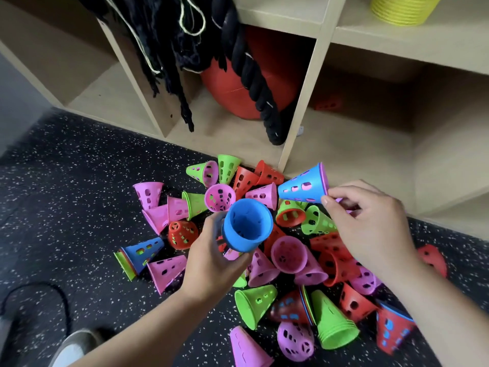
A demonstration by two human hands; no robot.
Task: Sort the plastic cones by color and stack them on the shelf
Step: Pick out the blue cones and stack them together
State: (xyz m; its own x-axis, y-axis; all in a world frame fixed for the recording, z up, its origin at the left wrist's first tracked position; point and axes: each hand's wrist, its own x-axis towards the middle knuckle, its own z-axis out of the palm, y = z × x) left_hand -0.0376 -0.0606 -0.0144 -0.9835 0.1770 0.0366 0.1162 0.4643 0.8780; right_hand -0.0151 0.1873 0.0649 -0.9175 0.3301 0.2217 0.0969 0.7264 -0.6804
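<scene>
Two blue cones held, mouth towards tip.
Left hand [211,260] wrapped round blue stack [247,225], open end up; right hand [370,221] pinching blue cone [304,187] at rim, tip pointing left, just above-right.

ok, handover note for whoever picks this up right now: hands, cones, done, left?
Left hand: holding blue stack, open end up.
Right hand: pinching rim of blue cone with a pink one nested inside.
Pile of mixed pink, green, red, blue cones on floor in front of shelf.
Done: yellow stack on upper shelf; one red cone lies in lower cubby.
Left: nearly everything; separate nested mixed cones, sort, shelve.
</scene>
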